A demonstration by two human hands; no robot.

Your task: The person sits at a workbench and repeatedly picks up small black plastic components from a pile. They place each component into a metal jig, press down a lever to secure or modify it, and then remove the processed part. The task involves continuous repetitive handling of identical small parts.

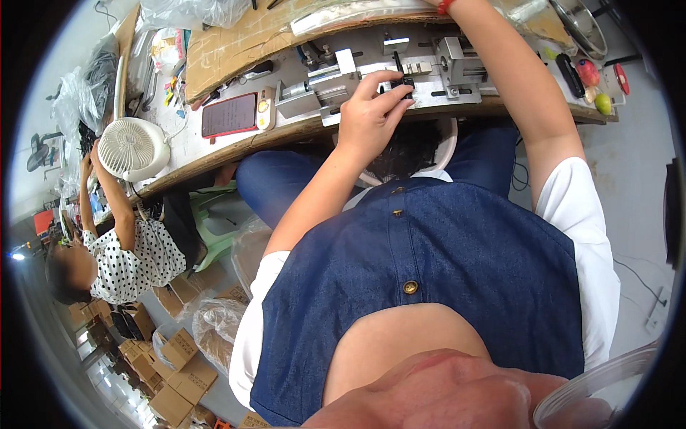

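My left hand (368, 111) is at the metal fixture (446, 95) on the bench, its thumb and fingers closed on a small black part (401, 77). The part's exact kind is hard to make out, being partly covered by the fingers. It sits beside a small stepped metal block (420, 68) in the middle of the fixture. Metal blocks with cylinders flank it, one at the left (299, 99) and one at the right (451, 61). My right arm (518, 79) stretches over the fixture's right end, a red band on its wrist; the hand lies beyond the top edge.
A phone (229, 116) and a white fan (133, 149) stand left on the bench. Cardboard (243, 53) lies behind the fixture. A tub of black pieces (411, 149) is between my knees. Fruit (587, 73) lies at the right; another person (136, 250) sits left.
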